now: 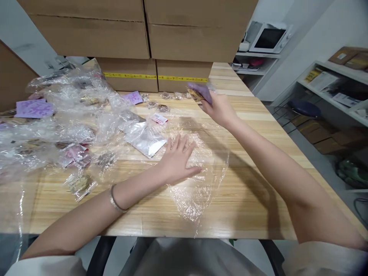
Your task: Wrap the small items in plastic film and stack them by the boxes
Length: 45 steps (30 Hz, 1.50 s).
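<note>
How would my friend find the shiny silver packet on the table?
Start at the big cardboard boxes, then look down the wooden table to the spread left hand. The silver packet lies just beyond, to its left. It's shiny and opaque, while the crumpled plastic beside it is clear.

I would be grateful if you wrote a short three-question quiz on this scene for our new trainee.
1. Which hand is spread over the clear plastic film?
2. Look at the microwave. True or false: it stands on the wooden table.
3. Which colour shows on the packet in the right hand: a) green, b) purple, c) bright red?

Key:
1. The left hand.
2. False; it stands on a shelf beyond the tabletop.
3. b
</note>
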Tool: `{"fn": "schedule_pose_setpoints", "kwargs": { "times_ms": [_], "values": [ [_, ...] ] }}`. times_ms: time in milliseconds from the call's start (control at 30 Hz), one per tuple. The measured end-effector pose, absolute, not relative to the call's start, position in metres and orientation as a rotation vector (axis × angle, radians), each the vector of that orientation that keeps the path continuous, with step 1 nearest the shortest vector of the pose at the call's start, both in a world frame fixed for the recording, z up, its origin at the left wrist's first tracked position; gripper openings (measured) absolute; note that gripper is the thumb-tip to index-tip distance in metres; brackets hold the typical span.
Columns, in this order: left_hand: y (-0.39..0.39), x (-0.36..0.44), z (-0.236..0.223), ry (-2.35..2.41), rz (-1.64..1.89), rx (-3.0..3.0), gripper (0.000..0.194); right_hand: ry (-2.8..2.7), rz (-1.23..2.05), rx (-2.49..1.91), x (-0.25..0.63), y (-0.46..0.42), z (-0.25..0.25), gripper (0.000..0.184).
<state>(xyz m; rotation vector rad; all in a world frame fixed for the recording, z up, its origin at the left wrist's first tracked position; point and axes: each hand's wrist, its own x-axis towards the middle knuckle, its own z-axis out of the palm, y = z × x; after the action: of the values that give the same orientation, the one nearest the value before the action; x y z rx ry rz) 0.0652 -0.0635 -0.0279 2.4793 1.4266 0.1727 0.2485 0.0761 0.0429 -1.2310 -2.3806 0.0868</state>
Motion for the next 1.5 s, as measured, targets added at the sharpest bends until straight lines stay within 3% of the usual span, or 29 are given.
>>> {"fn": "schedule_pose_setpoints", "kwargs": {
  "times_ms": [233, 400, 600, 700, 767, 867, 900, 967, 1067, 1267, 1500],
  "values": [
    [-0.059, 0.067, -0.047, 1.235, 0.136, 2.549, 0.077, -2.237, 0.006, -1.127, 0.285, 0.012, 0.047, 0.05],
    [-0.076, 0.071, -0.045, 1.248, 0.177, 2.652, 0.068, -2.429, 0.087, -0.942, 0.282, -0.014, 0.014, 0.058],
    [-0.098, 0.075, -0.041, 1.178, 0.233, 2.976, 0.049, -2.843, 0.649, -0.854, 0.27, 0.001, -0.004, 0.068],
    [-0.097, 0.07, -0.041, 0.949, 0.474, 3.164, 0.031, -2.766, 0.961, -0.921, 0.269, 0.031, 0.016, 0.049],
    [-0.095, 0.069, -0.039, 0.773, 0.667, 3.215, 0.028, -2.524, 0.883, -1.049, 0.264, 0.06, 0.021, 0.038],
    [-0.088, 0.073, -0.035, 0.816, 0.798, 3.12, 0.022, -2.24, 0.769, -1.287, 0.247, 0.102, 0.006, 0.041],
    [-0.086, 0.075, -0.034, 0.932, 0.791, 3.053, 0.024, -2.182, 0.762, -1.337, 0.24, 0.114, -0.003, 0.048],
    [-0.079, 0.079, -0.034, 1.185, 0.709, 2.889, 0.048, -2.206, 0.703, -1.414, 0.228, 0.13, -0.02, 0.055],
    [-0.07, 0.078, -0.038, 1.357, 0.497, 2.659, 0.079, -2.393, 0.476, -1.513, 0.225, 0.141, -0.032, 0.034],
    [-0.057, 0.055, -0.037, 1.206, 0.264, 2.561, 0.064, -2.407, 0.333, -1.739, 0.288, 0.119, -0.023, 0.023],
    [-0.024, 0.031, -0.024, 0.769, 0.161, 2.581, 0.067, -2.486, 0.76, -2.248, 0.346, 0.036, 0.003, 0.032]
  ]
}}
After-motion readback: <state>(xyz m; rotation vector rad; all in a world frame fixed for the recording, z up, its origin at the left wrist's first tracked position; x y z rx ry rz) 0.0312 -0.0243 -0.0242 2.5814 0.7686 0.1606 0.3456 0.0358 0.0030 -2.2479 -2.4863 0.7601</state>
